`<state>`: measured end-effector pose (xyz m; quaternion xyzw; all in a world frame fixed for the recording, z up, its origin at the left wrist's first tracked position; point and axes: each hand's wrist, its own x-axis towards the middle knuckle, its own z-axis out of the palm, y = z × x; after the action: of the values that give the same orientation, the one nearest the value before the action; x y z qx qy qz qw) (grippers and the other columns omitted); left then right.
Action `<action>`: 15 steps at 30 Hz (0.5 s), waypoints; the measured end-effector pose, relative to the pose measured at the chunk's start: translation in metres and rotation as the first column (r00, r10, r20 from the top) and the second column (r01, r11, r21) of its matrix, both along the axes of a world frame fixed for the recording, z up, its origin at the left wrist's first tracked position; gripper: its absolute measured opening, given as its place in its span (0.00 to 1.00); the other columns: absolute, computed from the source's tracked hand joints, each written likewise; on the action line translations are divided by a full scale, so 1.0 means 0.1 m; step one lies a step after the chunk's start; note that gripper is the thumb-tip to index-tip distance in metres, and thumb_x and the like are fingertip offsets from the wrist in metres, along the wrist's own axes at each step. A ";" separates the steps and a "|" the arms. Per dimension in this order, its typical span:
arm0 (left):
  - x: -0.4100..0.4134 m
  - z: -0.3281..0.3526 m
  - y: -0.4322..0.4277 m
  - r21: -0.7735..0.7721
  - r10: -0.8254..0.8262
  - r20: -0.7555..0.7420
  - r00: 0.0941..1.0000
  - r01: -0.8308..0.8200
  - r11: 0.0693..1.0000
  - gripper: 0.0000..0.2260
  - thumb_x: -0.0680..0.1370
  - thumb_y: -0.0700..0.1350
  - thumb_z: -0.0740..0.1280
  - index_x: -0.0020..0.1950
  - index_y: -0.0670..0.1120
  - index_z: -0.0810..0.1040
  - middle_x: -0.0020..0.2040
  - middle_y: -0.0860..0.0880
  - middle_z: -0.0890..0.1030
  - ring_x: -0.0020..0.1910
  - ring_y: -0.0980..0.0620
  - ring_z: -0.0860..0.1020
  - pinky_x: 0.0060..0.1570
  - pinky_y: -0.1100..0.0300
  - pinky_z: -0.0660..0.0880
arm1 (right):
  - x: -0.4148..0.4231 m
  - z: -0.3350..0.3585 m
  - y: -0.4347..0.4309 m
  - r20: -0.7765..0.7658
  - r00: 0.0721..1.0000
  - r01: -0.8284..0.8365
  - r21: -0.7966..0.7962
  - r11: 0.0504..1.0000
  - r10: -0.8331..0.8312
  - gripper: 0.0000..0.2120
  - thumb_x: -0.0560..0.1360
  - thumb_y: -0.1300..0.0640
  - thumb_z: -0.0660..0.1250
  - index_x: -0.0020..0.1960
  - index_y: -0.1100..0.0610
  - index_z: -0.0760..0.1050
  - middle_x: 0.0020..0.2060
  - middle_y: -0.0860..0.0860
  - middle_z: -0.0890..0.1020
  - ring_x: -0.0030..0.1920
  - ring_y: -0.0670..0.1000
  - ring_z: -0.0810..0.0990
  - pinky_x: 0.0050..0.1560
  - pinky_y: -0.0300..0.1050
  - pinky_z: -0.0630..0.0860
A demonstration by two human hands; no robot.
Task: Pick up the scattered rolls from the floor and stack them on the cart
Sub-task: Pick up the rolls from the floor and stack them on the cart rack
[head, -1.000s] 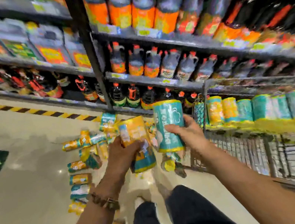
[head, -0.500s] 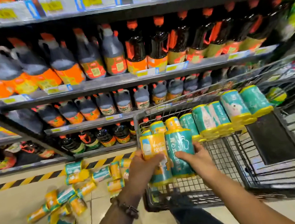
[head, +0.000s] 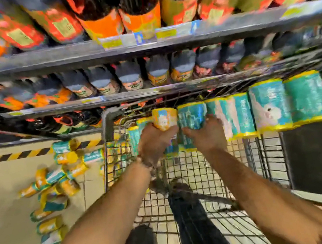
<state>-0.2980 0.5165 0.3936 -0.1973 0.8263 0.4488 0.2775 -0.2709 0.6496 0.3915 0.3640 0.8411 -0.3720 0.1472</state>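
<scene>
The left hand (head: pixel 155 142) was closed around a yellow-topped wrapped roll (head: pixel 165 119), the right hand (head: pixel 207 135) around a teal wrapped roll (head: pixel 192 116). Both had been carried up from the floor to the row of teal rolls (head: pixel 270 105) in the wire-mesh cart (head: pixel 196 171) at frame centre. Scattered yellow-and-teal rolls (head: pixel 53 182) remained lower left. Release was possibly imminent; blur obscured the fingers.

Teal rolls (head: pixel 269 104) carry yellow rims and a white animal print; black-and-yellow hazard stripes (head: pixel 12 156) cross the beige floor (head: pixel 4 212).
</scene>
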 end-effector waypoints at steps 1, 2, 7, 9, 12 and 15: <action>-0.04 -0.04 0.06 -0.005 -0.017 -0.002 1.000 0.017 1.000 0.10 0.69 0.53 0.72 0.42 0.49 0.77 0.39 0.53 0.78 0.41 0.52 0.79 0.38 0.63 0.70 | -0.04 -0.06 0.01 0.001 1.000 0.020 0.025 0.999 -0.020 0.37 0.60 0.43 0.73 0.63 0.58 0.68 0.56 0.58 0.75 0.57 0.61 0.76 0.55 0.56 0.76; -0.07 -0.10 0.09 -0.023 -0.020 0.008 1.000 0.020 1.000 0.14 0.69 0.55 0.72 0.48 0.47 0.78 0.41 0.52 0.78 0.42 0.51 0.79 0.38 0.62 0.69 | -0.06 -0.11 0.02 0.002 0.999 0.035 0.051 0.998 -0.035 0.38 0.61 0.42 0.73 0.65 0.58 0.67 0.58 0.59 0.74 0.59 0.61 0.75 0.57 0.56 0.74; -0.13 -0.34 0.14 -0.106 0.051 0.084 0.995 -0.042 0.993 0.26 0.69 0.58 0.71 0.58 0.41 0.75 0.51 0.49 0.80 0.50 0.49 0.79 0.42 0.60 0.72 | -0.01 -0.28 -0.08 0.019 0.992 -0.128 0.187 0.974 0.127 0.35 0.69 0.45 0.69 0.70 0.56 0.61 0.67 0.58 0.67 0.64 0.63 0.67 0.62 0.57 0.67; -0.12 -0.33 0.15 -0.166 0.013 0.065 0.998 -0.002 0.986 0.29 0.68 0.61 0.70 0.59 0.41 0.74 0.54 0.44 0.79 0.50 0.45 0.80 0.44 0.56 0.77 | 0.02 -0.30 -0.08 0.006 0.990 -0.138 0.181 0.974 0.139 0.33 0.69 0.47 0.70 0.70 0.56 0.62 0.67 0.57 0.66 0.64 0.62 0.66 0.62 0.56 0.66; -0.07 -0.32 0.15 -0.186 -0.002 0.052 0.999 0.012 0.982 0.34 0.65 0.64 0.70 0.62 0.42 0.71 0.58 0.42 0.74 0.52 0.41 0.77 0.51 0.47 0.78 | 0.01 -0.29 -0.04 -0.017 0.988 -0.149 0.174 0.974 0.154 0.35 0.68 0.48 0.71 0.70 0.56 0.62 0.66 0.57 0.68 0.65 0.61 0.66 0.62 0.53 0.66; -0.03 -0.54 0.08 -0.154 0.069 0.019 0.997 -0.065 0.986 0.33 0.59 0.65 0.70 0.57 0.46 0.73 0.54 0.44 0.79 0.51 0.44 0.79 0.51 0.46 0.79 | 0.00 -0.24 0.00 -0.031 0.988 -0.143 0.128 0.981 0.149 0.34 0.69 0.51 0.71 0.71 0.57 0.62 0.67 0.57 0.68 0.65 0.61 0.67 0.63 0.52 0.66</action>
<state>-0.3008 0.5247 0.3401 -0.2513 0.8477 0.3905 0.2563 -0.2712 0.6492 0.3672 0.3022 0.8900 -0.3139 0.1339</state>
